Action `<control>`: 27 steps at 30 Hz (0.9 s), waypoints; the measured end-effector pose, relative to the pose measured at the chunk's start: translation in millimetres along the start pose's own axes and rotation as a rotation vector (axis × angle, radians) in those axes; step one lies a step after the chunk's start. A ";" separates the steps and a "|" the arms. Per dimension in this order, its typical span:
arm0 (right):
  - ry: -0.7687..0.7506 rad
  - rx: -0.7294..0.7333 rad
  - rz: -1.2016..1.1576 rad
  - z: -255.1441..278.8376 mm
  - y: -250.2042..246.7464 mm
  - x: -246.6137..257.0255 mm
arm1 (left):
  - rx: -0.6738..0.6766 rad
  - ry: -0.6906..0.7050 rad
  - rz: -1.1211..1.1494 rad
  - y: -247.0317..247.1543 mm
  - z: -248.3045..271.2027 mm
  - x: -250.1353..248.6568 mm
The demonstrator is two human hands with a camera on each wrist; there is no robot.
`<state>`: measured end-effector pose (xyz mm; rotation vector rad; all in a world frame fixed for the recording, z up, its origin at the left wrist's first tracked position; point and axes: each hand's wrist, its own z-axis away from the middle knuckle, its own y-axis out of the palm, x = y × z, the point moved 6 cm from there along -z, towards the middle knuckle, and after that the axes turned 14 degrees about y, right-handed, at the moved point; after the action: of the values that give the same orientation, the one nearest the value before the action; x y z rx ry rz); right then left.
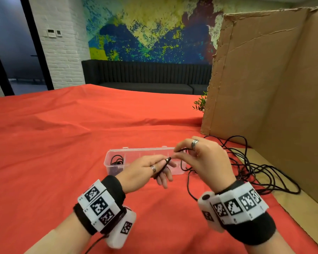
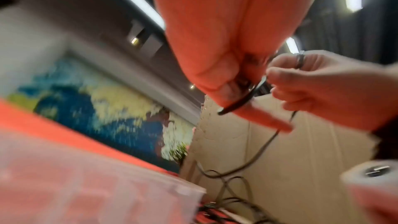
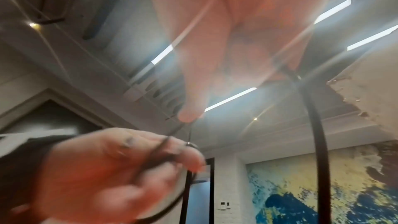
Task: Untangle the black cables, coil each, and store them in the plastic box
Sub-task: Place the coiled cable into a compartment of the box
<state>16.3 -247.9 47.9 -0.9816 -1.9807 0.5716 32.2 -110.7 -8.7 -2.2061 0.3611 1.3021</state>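
Observation:
Above the clear plastic box [image 1: 117,152] my left hand [image 1: 151,168] pinches the plug end of a black cable [image 1: 162,166] between thumb and fingers. My right hand [image 1: 196,156] pinches the same cable a little further along, its fingers curled. From there the cable drops to the red cloth and runs into a loose black tangle [image 1: 253,167] at the right. One coiled black cable [image 1: 117,160] lies in the box's left end. The left wrist view shows my left fingers [image 2: 226,81] on the plug and my right hand [image 2: 312,81] beside them.
A tall cardboard sheet [image 1: 273,88] stands at the right, close behind the tangle. Red cloth [image 1: 62,143] covers the table. A small green plant [image 1: 200,102] peeks out behind the cardboard. A dark sofa and a painted wall lie beyond the table.

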 end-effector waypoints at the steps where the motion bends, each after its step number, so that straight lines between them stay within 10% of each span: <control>1: 0.002 0.003 -0.045 -5.7 0.0 -1.7 | -0.018 -0.015 0.172 2.6 0.9 -3.3; 11: 0.136 0.257 -0.426 -10.2 42.3 -7.5 | -0.358 -0.003 0.820 -7.6 2.7 -26.7; 18: 0.072 0.607 -0.119 25.4 78.7 6.5 | -0.614 0.250 0.568 -44.2 -2.5 -29.4; 27: -0.086 0.063 -0.193 10.2 16.1 21.7 | -0.455 0.080 -0.311 -51.7 8.1 -2.8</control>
<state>7.1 -221.2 41.6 -0.7276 -2.0926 0.5726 50.0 -64.1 7.1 -2.5594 -0.2717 1.2110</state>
